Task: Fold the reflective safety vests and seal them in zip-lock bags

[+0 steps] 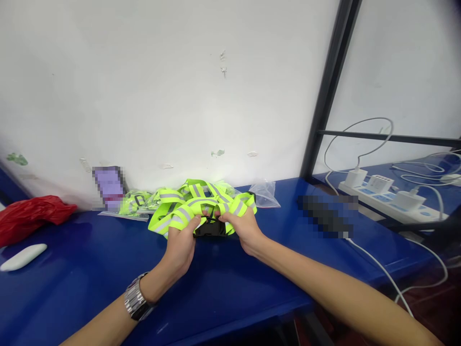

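My left hand point(182, 245) and my right hand point(243, 230) meet at the middle of the blue table, their fingers pinching a thin black cord point(209, 218). That cord belongs to a bundle of neon yellow reflective straps point(176, 211) with grey stripes, which lies in a loose heap under my fingers. A black buckle or panel point(212, 229) shows beneath the heap, partly hidden by my hands. A metal wristwatch point(137, 296) sits on my left wrist.
Bagged yellow straps point(135, 203) and a clear plastic bag point(264, 194) lie against the wall. A red plastic bag point(32, 218), a white oval object point(23, 256) and a blurred dark object point(326, 216) share the blue table point(90, 269). Cabled chargers sit on a power strip point(392, 202) at right.
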